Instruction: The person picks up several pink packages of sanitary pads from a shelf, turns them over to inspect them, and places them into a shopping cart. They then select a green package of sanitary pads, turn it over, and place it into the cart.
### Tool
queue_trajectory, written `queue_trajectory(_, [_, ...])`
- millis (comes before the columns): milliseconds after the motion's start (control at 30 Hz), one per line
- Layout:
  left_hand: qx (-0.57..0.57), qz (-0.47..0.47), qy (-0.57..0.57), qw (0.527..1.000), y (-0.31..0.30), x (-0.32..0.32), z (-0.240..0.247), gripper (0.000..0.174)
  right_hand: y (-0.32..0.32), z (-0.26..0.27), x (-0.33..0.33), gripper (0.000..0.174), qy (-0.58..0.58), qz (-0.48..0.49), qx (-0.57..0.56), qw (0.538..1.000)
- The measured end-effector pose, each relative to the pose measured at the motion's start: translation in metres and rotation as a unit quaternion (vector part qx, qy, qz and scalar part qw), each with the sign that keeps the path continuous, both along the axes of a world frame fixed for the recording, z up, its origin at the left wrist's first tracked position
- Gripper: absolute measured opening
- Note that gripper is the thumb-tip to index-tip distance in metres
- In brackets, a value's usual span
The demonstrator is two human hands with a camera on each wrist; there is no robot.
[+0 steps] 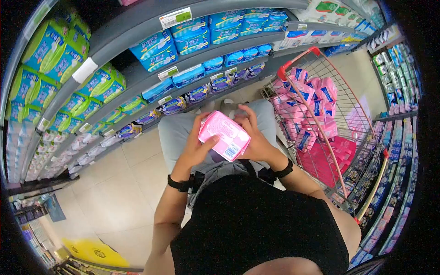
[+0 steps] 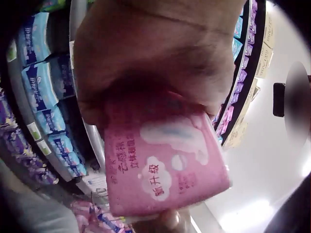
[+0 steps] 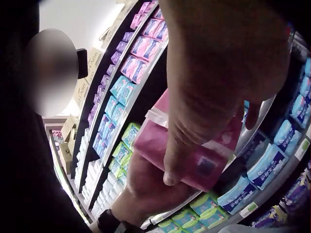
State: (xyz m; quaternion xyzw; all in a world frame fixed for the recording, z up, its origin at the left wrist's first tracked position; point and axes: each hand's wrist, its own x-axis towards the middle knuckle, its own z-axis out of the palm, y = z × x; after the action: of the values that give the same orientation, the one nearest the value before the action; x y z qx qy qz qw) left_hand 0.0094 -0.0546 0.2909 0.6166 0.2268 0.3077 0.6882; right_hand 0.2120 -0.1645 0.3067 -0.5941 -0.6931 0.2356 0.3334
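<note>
Pack point(image 1: 225, 134) in pink wrap is hanging betw. both hands above the lap point(image 1: 176, 135), barcode point(image 1: 232, 150) facing up. L hand point(image 1: 200, 142) is gripping one end, thumb lying across the printed face; R hand point(image 1: 260, 141) is pinching the opp. end, fingers bending. Cart point(image 1: 283, 72) w/ more pink bags point(image 1: 300, 110) is standing nearby at R. Shelf point(image 1: 124, 44) in front is carrying blue bags point(image 1: 190, 34). Dk. straps point(image 1: 181, 184) are circling both wrists.

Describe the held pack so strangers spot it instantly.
Find the red-cornered wire shopping cart. Left of it in the head view is a boxy pink plastic pack. Unlike the cart's pink plastic packs, the left hand and right hand hold it.
</note>
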Motion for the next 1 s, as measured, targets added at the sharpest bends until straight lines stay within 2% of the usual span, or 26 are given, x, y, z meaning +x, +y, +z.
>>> queue_trajectory(67, [-0.003, -0.021, 0.011, 1.0, 0.006, -0.003, 0.009, 0.058, 0.002, 0.006, -0.002, 0.11, 0.014, 0.025, 0.021, 0.999])
queue_trajectory(133, [0.04, -0.046, 0.058, 0.996, 0.008, -0.004, 0.012, 0.053, 0.005, 0.01, -0.004, 0.119, 0.016, 0.058, 0.047, 0.997])
queue_trajectory(167, [0.062, -0.057, 0.081, 0.993, 0.01, -0.004, 0.012, 0.05, 0.005, 0.011, -0.006, 0.123, 0.041, 0.063, 0.033, 0.997])
queue_trajectory(333, [0.014, -0.018, 0.044, 0.999, 0.0, -0.002, -0.015, 0.044, 0.0, 0.01, -0.022, 0.134, 0.188, 0.088, -0.086, 0.974])
queue_trajectory(533, [-0.037, 0.045, 0.018, 0.998, -0.015, -0.01, -0.019, 0.041, 0.001, 0.014, -0.035, 0.119, 0.162, 0.059, -0.116, 0.978])
queue_trajectory(633, [-0.077, 0.061, 0.007, 0.995, -0.016, -0.016, -0.021, 0.039, 0.005, 0.007, -0.04, 0.111, 0.101, 0.06, -0.063, 0.991])
queue_trajectory(700, [-0.094, 0.077, -0.006, 0.993, -0.017, -0.019, -0.024, 0.041, 0.008, 0.008, -0.043, 0.109, 0.103, 0.052, -0.074, 0.991])
queue_trajectory(767, [-0.094, 0.1, -0.029, 0.99, -0.015, -0.019, -0.031, 0.045, 0.013, 0.009, -0.045, 0.109, 0.085, 0.054, -0.064, 0.993])
queue_trajectory(833, [-0.025, 0.107, -0.022, 0.994, -0.012, -0.023, -0.027, 0.05, 0.021, 0.011, -0.048, 0.11, 0.047, 0.063, -0.03, 0.996])
queue_trajectory(867, [0.009, 0.108, -0.02, 0.994, -0.011, -0.024, -0.024, 0.052, 0.021, 0.01, -0.049, 0.111, 0.063, 0.052, -0.04, 0.996])
queue_trajectory(1000, [0.022, 0.107, -0.051, 0.993, -0.01, -0.018, -0.017, 0.064, 0.018, 0.008, -0.047, 0.123, 0.12, 0.032, -0.066, 0.99])
